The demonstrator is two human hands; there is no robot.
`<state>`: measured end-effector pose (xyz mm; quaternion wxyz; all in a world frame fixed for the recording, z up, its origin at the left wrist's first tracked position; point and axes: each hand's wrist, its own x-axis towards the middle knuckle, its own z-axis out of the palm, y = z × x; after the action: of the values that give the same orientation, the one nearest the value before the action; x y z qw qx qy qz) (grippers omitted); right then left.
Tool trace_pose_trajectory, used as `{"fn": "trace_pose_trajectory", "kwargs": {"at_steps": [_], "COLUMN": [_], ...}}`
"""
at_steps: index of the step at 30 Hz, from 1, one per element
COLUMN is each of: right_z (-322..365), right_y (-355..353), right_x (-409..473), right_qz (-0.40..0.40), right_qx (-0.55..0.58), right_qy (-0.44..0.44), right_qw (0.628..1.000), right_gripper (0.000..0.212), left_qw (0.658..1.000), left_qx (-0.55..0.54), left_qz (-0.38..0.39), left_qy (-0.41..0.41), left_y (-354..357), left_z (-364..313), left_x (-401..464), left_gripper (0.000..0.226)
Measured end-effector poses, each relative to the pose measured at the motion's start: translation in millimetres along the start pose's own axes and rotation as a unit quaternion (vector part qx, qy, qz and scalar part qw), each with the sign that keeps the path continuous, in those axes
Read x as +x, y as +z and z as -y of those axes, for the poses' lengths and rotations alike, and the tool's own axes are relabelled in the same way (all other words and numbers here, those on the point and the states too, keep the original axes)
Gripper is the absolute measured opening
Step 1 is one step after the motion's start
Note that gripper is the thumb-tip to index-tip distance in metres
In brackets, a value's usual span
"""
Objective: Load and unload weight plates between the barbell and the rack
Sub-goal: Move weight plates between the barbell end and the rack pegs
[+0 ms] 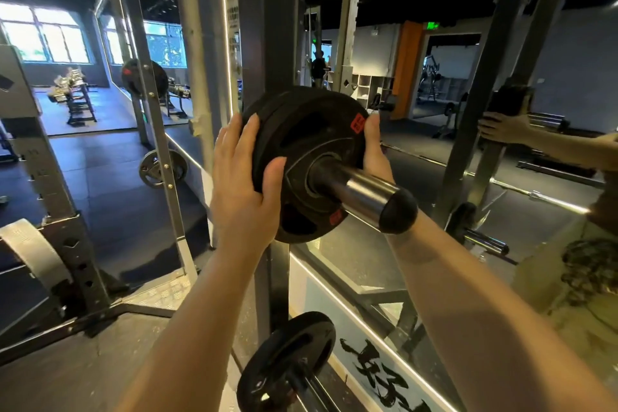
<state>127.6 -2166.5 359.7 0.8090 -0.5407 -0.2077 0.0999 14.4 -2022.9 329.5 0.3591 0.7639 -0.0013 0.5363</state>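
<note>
Two hands: both on the outer weight plate at chest height, plate sits on a steel peg sticking out from the rack upright.
Left hand: fingers wrap the plate's left rim, thumb lies on its face; grip closed on the plate.
Right hand: mostly hidden behind the right rim, fingertips curl over the edge; grip closed on the plate.
Plate stack: looks like a second plate right behind the held one, touching; count unsure.
Lower plate: on a lower peg, below the hands, untouched.
Step guess: sliding the plate along the peg; loading or unloading, cannot tell.
Risk 1: plate clears the rubber end cap and its weight drops suddenly, could slip onto the feet or the lower plate.
Risk 2: uneven pull tilts the plate, bore binds on the peg.
Risk 3: fingers pinched between the two plates if pushed in.
Floor: dark rubber matting, metal tread plate at the rack base.
Room: dim gym, mirror wall right of the upright, bright windows far left, other racks and benches.
</note>
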Motion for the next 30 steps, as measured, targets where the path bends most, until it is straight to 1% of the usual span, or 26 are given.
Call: {"fn": "trace_pose_trajectory", "kwargs": {"at_steps": [3,4,5,6,7,8,10,12,14,15,17,18,19,21,22,23,25,26,27,29,30], "right_z": [-2,-3,-6,-12,-24,-35,-60,-85,-113,-130,-158,-172,-187,-208,-216,-226,-239,-244,-247,-243,-240], "right_y": [-9,-9,-9,-14,-24,-35,-58,-80,-96,-104,-119,-123,-126,-126,-125,-123,-117,-112,-106,-88,-78], "right_x": [-6,-17,-26,-36,-48,-61,-84,-104,-125,-137,-158,-168,-177,-190,-194,-193,-188,-183,-177,-163,-150], "right_qz": [0.032,0.041,0.033,0.011,-0.033,-0.071,-0.096,-0.093,-0.106,-0.107,-0.119,-0.125,-0.129,-0.111,-0.089,-0.071,-0.041,-0.041,-0.041,-0.037,-0.023], "right_qx": [0.018,0.020,0.006,-0.033,-0.065,-0.095,-0.128,-0.187,-0.231,-0.243,-0.251,-0.257,-0.261,-0.286,-0.315,-0.348,-0.424,-0.465,-0.504,-0.548,-0.578], "right_qy": [0.054,0.062,0.069,0.083,0.093,0.110,0.179,0.215,0.263,0.291,0.348,0.373,0.394,0.433,0.446,0.457,0.451,0.424,0.384,0.289,0.234], "right_qw": [0.998,0.997,0.997,0.996,0.993,0.987,0.971,0.954,0.931,0.919,0.895,0.882,0.872,0.848,0.833,0.815,0.784,0.776,0.773,0.784,0.782], "right_gripper": [0.089,0.084,0.069,0.048,0.032,0.027,0.033,0.029,0.024,0.023,0.021,0.020,0.018,0.015,0.015,0.013,0.008,0.008,0.016,0.052,0.064], "left_qw": [0.999,0.999,0.998,0.998,0.996,0.994,0.983,0.965,0.944,0.938,0.938,0.930,0.913,0.870,0.853,0.842,0.831,0.823,0.816,0.800,0.790], "left_qx": [-0.004,-0.001,-0.002,-0.009,-0.023,-0.043,-0.086,-0.105,-0.108,-0.085,0.005,0.039,0.057,0.044,0.034,0.033,0.041,0.049,0.058,0.064,0.064], "left_qz": [0.009,0.013,0.017,0.021,0.026,0.029,0.016,-0.002,-0.002,0.001,0.031,0.055,0.086,0.141,0.164,0.189,0.246,0.280,0.316,0.373,0.396], "left_qy": [-0.041,-0.049,-0.056,-0.064,-0.077,-0.097,-0.160,-0.239,-0.313,-0.336,-0.344,-0.363,-0.394,-0.470,-0.495,-0.503,-0.497,-0.491,-0.481,-0.466,-0.464], "left_y": [-3,-3,-4,-6,-9,-11,-15,-19,-20,-22,-27,-29,-31,-31,-30,-29,-29,-29,-28,-23,-17], "left_z": [-7,-8,-9,-9,-10,-10,-4,8,28,40,60,71,81,100,109,118,133,141,149,162,170], "left_x": [0,0,-2,-5,-10,-18,-46,-81,-125,-153,-194,-211,-226,-244,-248,-250,-250,-247,-245,-240,-237], "left_gripper": [0.062,0.062,0.063,0.064,0.067,0.070,0.072,0.063,0.045,0.038,0.030,0.027,0.026,0.033,0.038,0.043,0.056,0.064,0.071,0.080,0.082]}}
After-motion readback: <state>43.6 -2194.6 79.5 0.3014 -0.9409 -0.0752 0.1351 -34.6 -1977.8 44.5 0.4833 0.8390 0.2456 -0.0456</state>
